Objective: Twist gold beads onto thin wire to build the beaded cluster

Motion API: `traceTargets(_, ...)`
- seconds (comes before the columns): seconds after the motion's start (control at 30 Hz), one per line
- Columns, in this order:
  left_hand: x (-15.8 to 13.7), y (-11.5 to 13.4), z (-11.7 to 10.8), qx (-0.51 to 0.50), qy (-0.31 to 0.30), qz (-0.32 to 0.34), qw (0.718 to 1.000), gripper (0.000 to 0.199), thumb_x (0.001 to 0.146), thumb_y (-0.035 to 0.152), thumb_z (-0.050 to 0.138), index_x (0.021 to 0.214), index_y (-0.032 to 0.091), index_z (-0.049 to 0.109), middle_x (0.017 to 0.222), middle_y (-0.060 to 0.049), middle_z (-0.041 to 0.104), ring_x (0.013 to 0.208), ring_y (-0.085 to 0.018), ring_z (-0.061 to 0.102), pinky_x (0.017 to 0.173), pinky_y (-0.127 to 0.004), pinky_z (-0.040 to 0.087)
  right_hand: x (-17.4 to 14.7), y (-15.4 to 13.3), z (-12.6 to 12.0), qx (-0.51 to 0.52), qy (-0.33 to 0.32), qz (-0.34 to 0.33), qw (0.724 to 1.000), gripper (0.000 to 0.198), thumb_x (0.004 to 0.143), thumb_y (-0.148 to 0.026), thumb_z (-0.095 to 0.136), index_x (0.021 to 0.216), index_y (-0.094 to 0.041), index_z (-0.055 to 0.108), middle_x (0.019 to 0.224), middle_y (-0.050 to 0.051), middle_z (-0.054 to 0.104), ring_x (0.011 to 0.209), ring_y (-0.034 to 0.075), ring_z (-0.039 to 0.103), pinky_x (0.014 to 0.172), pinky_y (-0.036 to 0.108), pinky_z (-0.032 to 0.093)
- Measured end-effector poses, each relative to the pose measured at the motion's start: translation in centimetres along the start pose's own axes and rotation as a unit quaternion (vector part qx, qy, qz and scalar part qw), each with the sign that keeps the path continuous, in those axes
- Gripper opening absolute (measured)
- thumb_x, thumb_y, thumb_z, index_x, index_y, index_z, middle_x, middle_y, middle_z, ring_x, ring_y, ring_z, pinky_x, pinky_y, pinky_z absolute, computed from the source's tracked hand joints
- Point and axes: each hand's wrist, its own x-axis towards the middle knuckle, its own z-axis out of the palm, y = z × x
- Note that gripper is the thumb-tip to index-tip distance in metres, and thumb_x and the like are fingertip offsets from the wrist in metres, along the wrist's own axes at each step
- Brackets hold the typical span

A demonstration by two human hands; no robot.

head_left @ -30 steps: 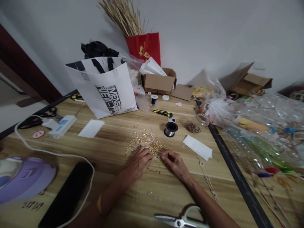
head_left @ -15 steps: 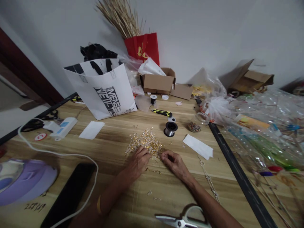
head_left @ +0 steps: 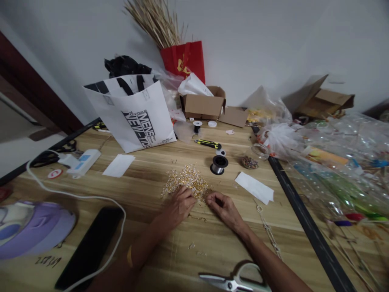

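Note:
A loose pile of small gold and clear beads (head_left: 185, 176) is spread on the wooden table. My left hand (head_left: 183, 201) rests at the pile's near edge, fingers bent down and closed; its fingertips are mostly hidden. To its right, my right hand (head_left: 224, 207) has thumb and forefinger pinched together beside the pile. Whatever sits in either hand is too small to make out. A short gold chain-like strand (head_left: 197, 218) lies just below my hands. Closer to me are a few clear bits (head_left: 191, 245) and a pair of scissors (head_left: 232, 284) near my right forearm.
Beyond the beads stand a wire spool (head_left: 219, 165), a yellow-black utility knife (head_left: 208, 144) and a jar of beads (head_left: 250, 162). White papers (head_left: 254, 187) flank the pile. A white bag (head_left: 133, 117) stands at left; a white cable (head_left: 91, 198) crosses a black phone-like slab (head_left: 89, 247).
My left hand has shifted slightly to the right, towards my right hand. My right hand keeps its pinch. The whole view has moved a little.

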Motion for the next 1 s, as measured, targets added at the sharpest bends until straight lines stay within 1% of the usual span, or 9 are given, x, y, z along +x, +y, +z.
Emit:
traceTargets(0.17, -0.1, -0.7, 0.0, -0.012, -0.008, 0.018, 1.000, 0.020, 0.089, 0.020, 0.048, 0.077, 0.017, 0.063, 0.081, -0.003, 0.055, 0.087, -0.018, 0.045, 0.078, -0.031, 0.038, 0.0, -0.2, 0.0, -0.008, 0.004, -0.003, 1.000, 0.025, 0.082, -0.038, 0.052, 0.073, -0.015, 0.055, 0.062, -0.001, 0.046, 0.058, 0.011, 0.040, 0.053, 0.022, 0.033)
traceTargets(0.33, 0.0, -1.1, 0.1, -0.018, -0.014, 0.027, 0.999, 0.017, 0.089, 0.021, 0.048, 0.079, 0.017, 0.062, 0.082, -0.002, 0.056, 0.088, -0.017, 0.046, 0.081, -0.031, 0.038, 0.0, 0.0, 0.0, 0.000, 0.000, -0.001, 1.000, 0.024, 0.082, -0.036, 0.052, 0.073, -0.015, 0.055, 0.062, -0.001, 0.046, 0.058, 0.011, 0.040, 0.053, 0.021, 0.032)
traceTargets(0.53, 0.3, -0.5, -0.3, 0.020, -0.034, 0.024, 0.999, 0.016, 0.090, 0.018, 0.047, 0.080, 0.017, 0.060, 0.081, -0.002, 0.056, 0.089, -0.017, 0.046, 0.084, -0.032, 0.038, 0.0, 0.1, 0.0, -0.007, 0.002, -0.002, 1.000, 0.024, 0.082, -0.037, 0.052, 0.074, -0.015, 0.056, 0.062, -0.001, 0.047, 0.058, 0.011, 0.040, 0.053, 0.022, 0.033)
traceTargets(0.8, 0.2, -0.2, -1.4, 0.082, -0.071, 0.082, 0.991, 0.014, 0.088, 0.018, 0.049, 0.075, 0.017, 0.055, 0.082, -0.003, 0.054, 0.087, -0.019, 0.045, 0.079, -0.031, 0.038, -0.1, 0.2, 0.0, -0.004, 0.002, -0.002, 1.000, 0.025, 0.083, -0.039, 0.052, 0.075, -0.015, 0.056, 0.064, -0.001, 0.049, 0.059, 0.012, 0.042, 0.054, 0.022, 0.033)
traceTargets(1.0, 0.5, -0.3, -1.4, 0.088, -0.081, 0.084, 0.989, 0.015, 0.088, 0.019, 0.050, 0.073, 0.016, 0.054, 0.081, -0.002, 0.054, 0.086, -0.018, 0.046, 0.079, -0.030, 0.038, -0.1, 0.2, 0.1, 0.001, -0.001, -0.001, 1.000, 0.027, 0.082, -0.041, 0.053, 0.075, -0.015, 0.056, 0.063, -0.001, 0.048, 0.058, 0.012, 0.042, 0.053, 0.022, 0.033)
